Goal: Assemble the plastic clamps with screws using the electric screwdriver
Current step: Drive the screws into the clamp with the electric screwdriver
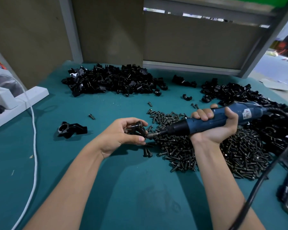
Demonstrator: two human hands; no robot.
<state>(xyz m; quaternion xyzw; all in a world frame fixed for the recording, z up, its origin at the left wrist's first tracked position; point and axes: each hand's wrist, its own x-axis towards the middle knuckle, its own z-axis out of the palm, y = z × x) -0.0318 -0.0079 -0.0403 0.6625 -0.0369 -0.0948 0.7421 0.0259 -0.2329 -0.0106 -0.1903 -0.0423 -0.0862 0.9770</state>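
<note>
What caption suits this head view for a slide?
Left hand holds a black plastic clamp while right hand sets the blue electric screwdriver against it.

screwdriver cord (263, 177) partly beyond bottom edge

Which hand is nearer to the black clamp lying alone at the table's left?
Left. The left hand, holding another clamp, is right of the lone clamp; the right hand, holding the screwdriver, is farther right.

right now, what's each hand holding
left hand: holds a black clamp
right hand: grips the electric screwdriver
</note>
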